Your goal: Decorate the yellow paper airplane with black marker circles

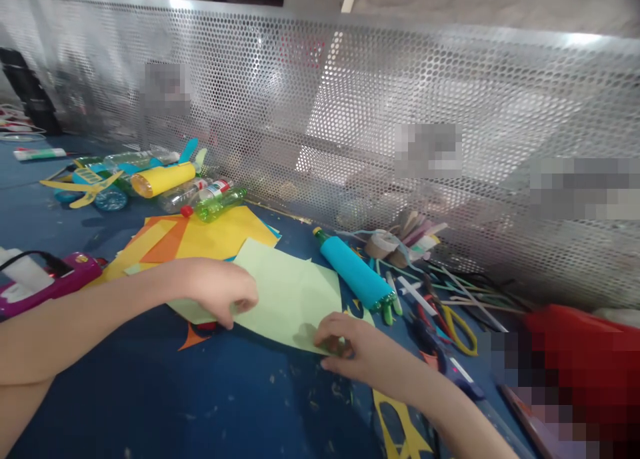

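Note:
A sheet of light green paper slants over the blue table, its near edge slightly raised. My left hand is closed at the sheet's left near corner, fingers curled and thumb pointing down. At the right near corner, my right hand has its fingers bent over the edge with the thumb below. Just beyond the sheet's right side lies a plastic bottle wrapped in blue paper. Under the sheet's left part are yellow and orange papers and an orange scrap.
Plastic bottles and a yellow-wrapped bottle model stand at the back left. A purple power strip is at left. Yellow-handled pliers, tape rolls and yellow cut-outs lie right. A perforated metal panel stands behind.

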A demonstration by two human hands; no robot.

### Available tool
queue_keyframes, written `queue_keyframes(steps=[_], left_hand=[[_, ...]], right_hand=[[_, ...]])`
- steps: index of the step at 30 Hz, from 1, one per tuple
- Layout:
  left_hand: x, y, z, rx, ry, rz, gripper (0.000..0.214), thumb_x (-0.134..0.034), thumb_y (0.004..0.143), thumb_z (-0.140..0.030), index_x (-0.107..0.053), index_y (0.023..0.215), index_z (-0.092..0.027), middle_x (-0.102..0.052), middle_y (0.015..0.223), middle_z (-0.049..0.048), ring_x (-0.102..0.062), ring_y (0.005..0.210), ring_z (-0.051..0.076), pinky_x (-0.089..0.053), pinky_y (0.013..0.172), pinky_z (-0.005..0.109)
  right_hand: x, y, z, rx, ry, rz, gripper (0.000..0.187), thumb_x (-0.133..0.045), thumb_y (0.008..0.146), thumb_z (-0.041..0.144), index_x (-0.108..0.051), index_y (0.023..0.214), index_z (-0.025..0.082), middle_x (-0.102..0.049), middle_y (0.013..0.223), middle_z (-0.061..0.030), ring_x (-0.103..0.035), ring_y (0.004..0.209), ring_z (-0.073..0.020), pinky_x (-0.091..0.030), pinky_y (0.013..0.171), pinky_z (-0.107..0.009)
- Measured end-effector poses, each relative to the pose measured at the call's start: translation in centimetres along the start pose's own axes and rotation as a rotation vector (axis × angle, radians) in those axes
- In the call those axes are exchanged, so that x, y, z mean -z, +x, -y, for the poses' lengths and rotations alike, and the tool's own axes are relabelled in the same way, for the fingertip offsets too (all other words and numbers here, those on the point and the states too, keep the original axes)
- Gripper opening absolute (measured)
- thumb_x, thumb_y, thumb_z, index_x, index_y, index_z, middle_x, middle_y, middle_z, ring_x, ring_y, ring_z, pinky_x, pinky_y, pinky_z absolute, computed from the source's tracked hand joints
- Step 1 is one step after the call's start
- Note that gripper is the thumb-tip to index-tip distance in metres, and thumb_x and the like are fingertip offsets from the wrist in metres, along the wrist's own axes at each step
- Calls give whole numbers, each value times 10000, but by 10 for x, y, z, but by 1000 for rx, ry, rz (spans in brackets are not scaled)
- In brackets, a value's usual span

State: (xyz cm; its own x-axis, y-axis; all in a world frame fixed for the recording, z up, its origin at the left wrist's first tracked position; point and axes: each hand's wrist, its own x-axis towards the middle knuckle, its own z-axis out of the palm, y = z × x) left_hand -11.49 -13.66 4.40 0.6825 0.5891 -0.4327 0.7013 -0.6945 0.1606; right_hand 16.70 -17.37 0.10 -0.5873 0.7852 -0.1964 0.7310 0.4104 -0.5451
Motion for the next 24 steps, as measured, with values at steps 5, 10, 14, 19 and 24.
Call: queue_keyframes(steps=[5,10,14,19,24], left_hand=[[0,3,12,4,-112,49,106,-577,709,-138,-647,752,-205,-627,741,-5,-492,597,131,-287,503,241],[6,8,28,0,-131,30,127,-512,734,-161,-529,610,-178,-453,560,-28,-306,477,101,-225,466,257],[9,15,48,-28,-199,41,136,-492,806,-218,-533,684,-175,-507,640,-18,-387,529,99,-288,495,224],[7,22,68,-50,-322,118,257,-636,765,-402,-622,899,-183,-662,884,24,-578,751,149,-415,634,209],[7,23,67,-41,-314,96,190,-627,743,-351,-598,799,-172,-596,738,-7,-524,653,123,-372,566,201]], right_hand=[[6,-3,-6,-34,53,21,153,-623,798,227,-706,927,219,-648,982,-38,-606,815,-159,-462,726,-248],[5,2,-13,-114,-58,-107,267,-479,898,348,-663,776,197,-653,750,-31,-584,685,-179,-409,615,-273],[-2,10,-13,-251,-146,-235,221,-472,888,321,-612,780,189,-643,706,-36,-573,619,-184,-369,572,-278],[-10,16,-7,-380,-174,-284,161,-504,872,285,-624,865,177,-691,795,-67,-624,689,-209,-384,599,-276],[-15,16,-2,-463,-240,-309,154,-505,888,265,-622,899,166,-698,808,-87,-638,733,-229,-374,607,-280]])
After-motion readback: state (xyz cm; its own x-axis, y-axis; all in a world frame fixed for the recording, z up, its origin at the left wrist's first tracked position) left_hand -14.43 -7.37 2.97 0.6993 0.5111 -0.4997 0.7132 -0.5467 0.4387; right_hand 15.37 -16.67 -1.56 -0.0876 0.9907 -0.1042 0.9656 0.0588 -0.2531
